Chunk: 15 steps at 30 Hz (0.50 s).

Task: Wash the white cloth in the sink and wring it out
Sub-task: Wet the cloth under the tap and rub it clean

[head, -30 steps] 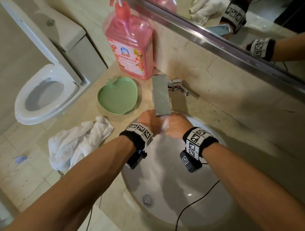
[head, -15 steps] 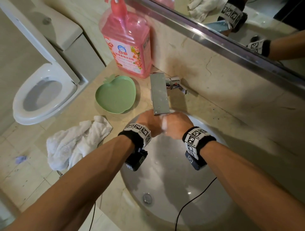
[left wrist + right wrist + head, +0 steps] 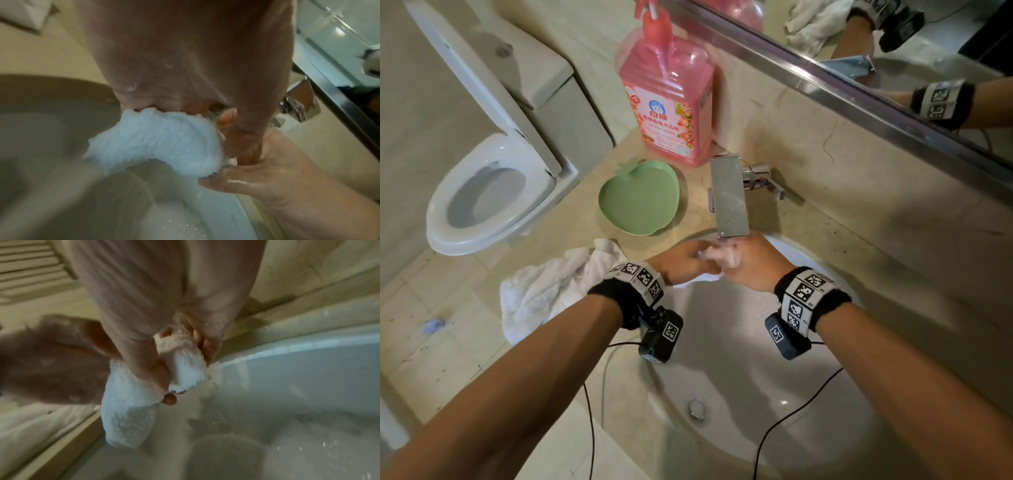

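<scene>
Both my hands are bunched together under the faucet point(image 3: 729, 195) at the far rim of the white sink point(image 3: 722, 359). My left hand point(image 3: 681, 262) and my right hand point(image 3: 750, 265) grip a small wet white cloth point(image 3: 717, 257) between them. In the left wrist view the cloth point(image 3: 156, 142) bulges out below my curled fingers, with the right hand beside it. In the right wrist view my thumb and fingers squeeze the cloth point(image 3: 185, 369), and a fold of it hangs down towards the basin. Both hands are wet.
A second white towel point(image 3: 551, 291) lies crumpled on the counter left of the sink. A green apple-shaped dish point(image 3: 640, 202) and a pink detergent bottle point(image 3: 667, 102) stand behind it. The toilet point(image 3: 489, 192) is at left, the mirror point(image 3: 893, 51) above, the drain point(image 3: 697, 407) nearer me.
The hands stay under the faucet and have shifted slightly against each other, working the cloth. More of the cloth now shows between them.
</scene>
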### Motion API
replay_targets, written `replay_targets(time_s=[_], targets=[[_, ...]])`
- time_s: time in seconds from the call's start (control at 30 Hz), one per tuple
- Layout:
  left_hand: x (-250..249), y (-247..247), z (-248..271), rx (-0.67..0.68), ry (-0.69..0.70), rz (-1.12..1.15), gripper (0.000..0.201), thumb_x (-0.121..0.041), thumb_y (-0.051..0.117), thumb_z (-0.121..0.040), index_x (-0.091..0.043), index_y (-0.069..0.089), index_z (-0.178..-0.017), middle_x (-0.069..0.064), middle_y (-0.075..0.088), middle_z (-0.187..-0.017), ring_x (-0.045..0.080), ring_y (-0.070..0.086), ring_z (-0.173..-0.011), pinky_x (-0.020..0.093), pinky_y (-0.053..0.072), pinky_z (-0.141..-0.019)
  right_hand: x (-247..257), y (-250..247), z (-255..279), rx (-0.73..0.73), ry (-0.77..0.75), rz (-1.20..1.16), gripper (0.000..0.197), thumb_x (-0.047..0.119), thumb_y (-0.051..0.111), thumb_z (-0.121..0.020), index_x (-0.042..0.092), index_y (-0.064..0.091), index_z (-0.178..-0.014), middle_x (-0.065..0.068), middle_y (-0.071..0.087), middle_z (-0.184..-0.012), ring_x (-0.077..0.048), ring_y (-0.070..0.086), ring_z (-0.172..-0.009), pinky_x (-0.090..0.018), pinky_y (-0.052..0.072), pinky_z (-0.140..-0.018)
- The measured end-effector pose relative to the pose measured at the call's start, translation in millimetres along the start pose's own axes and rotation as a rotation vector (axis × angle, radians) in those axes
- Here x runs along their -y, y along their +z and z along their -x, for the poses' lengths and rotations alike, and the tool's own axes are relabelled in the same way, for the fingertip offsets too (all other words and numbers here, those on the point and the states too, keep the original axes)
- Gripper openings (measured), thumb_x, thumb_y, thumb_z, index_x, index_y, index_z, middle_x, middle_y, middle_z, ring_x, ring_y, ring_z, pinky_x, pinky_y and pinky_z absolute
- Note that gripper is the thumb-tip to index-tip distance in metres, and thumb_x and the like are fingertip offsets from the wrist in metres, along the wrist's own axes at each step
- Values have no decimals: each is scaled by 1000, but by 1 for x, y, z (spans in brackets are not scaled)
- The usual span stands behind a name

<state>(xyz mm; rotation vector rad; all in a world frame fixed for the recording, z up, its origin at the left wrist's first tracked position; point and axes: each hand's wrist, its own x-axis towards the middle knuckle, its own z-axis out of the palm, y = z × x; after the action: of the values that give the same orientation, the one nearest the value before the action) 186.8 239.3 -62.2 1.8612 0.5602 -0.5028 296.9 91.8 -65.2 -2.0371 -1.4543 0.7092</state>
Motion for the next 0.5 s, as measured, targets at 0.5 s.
replay_targets(time_s=[0.5], targets=[[1, 11, -3, -345, 66, 359, 43, 2, 70, -82, -7, 47, -117, 12, 63, -118, 24, 63, -105, 39, 54, -88, -22, 4, 20, -125, 537, -687, 56, 8, 88, -70, 18, 67, -121, -6, 74, -115, -24, 69, -109, -51, 52, -102]])
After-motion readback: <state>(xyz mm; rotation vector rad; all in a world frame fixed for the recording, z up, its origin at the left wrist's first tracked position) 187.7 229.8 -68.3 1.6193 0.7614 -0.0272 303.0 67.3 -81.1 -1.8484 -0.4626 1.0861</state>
